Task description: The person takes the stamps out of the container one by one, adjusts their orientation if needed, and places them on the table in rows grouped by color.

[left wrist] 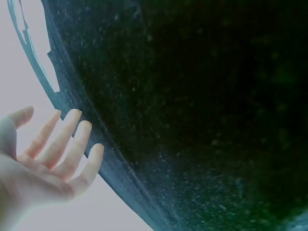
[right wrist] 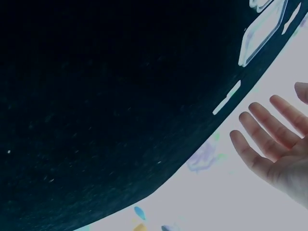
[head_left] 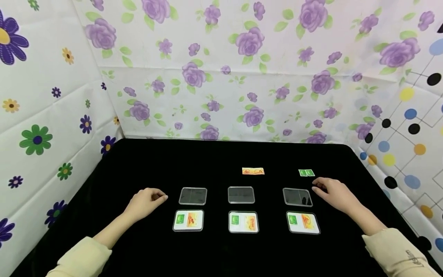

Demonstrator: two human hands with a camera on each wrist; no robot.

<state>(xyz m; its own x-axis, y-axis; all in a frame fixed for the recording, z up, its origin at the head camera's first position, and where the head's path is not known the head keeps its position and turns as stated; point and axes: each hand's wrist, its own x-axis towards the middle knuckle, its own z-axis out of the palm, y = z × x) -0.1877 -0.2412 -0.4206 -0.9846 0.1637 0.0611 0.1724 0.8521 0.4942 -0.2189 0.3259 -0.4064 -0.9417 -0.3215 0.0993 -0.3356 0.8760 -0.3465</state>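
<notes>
My left hand (head_left: 142,203) lies over the black cloth with loosely bent fingers and holds nothing. It is nearest to a clear plastic case (head_left: 193,196) on the left. In the left wrist view the same hand (left wrist: 53,166) shows its fingers apart. My right hand (head_left: 336,195) is also free, close beside another clear case (head_left: 297,197) and a pair of green stamps (head_left: 306,173). The right wrist view shows that hand (right wrist: 276,144) with spread, relaxed fingers. Between the hands lies a third clear case (head_left: 241,195).
Nearer the front lie three cases holding white cards with green and orange stamps: left (head_left: 188,221), middle (head_left: 243,222) and right (head_left: 303,223). An orange stamp strip (head_left: 253,171) lies farther back. Flowered cloth (head_left: 221,96) hangs behind the black table cloth (head_left: 166,161).
</notes>
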